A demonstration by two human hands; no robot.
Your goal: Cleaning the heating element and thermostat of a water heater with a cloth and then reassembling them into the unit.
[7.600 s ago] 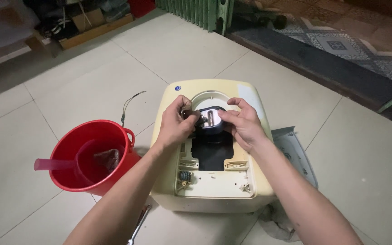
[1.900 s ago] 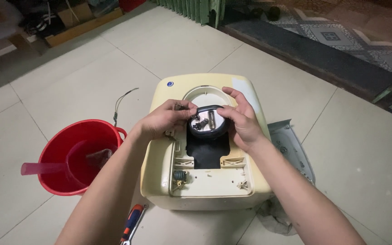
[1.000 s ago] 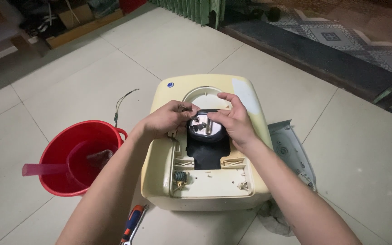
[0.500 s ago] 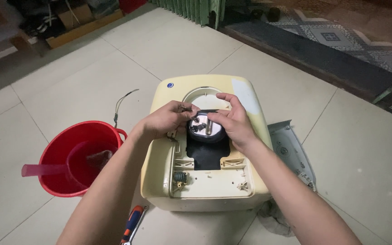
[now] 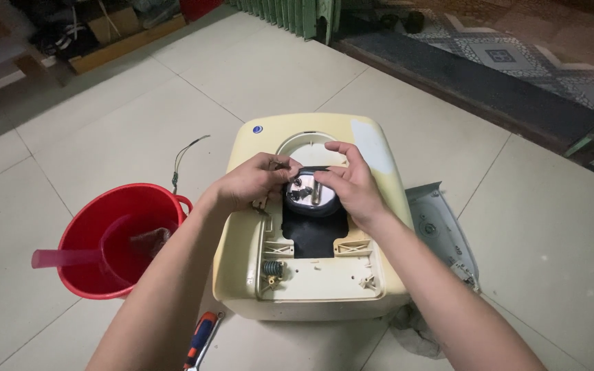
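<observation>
A cream plastic water heater (image 5: 311, 227) with rounded corners lies flat on pale glossy floor tiles (image 5: 104, 130), its cover off and a dark opening showing in the middle. At the upper end of that opening sits a round metal plate (image 5: 309, 193) with a black rubber ring around it — shiny, with small dark fittings on its face. Both hands are on it. The left hand (image 5: 252, 181) is curled, fingers pinched at the plate's upper left edge; the right hand (image 5: 348, 182) is bent over the plate's right side, fingertips gripping the ring at the top.

Left of the heater stands a red plastic bucket (image 5: 115, 240), round and smooth, with a pink scoop (image 5: 70, 257) lying in it, handle sticking out over the rim. Just right of the heater lies a grey plastic cover panel (image 5: 441, 233), flat on the tiles, with a crumpled grey rag (image 5: 414, 330) at the heater's near right corner. At the heater's near left corner lies a screwdriver (image 5: 199, 336) with a red and blue handle — a thin loose wire (image 5: 183, 158) lies beyond the bucket.
</observation>
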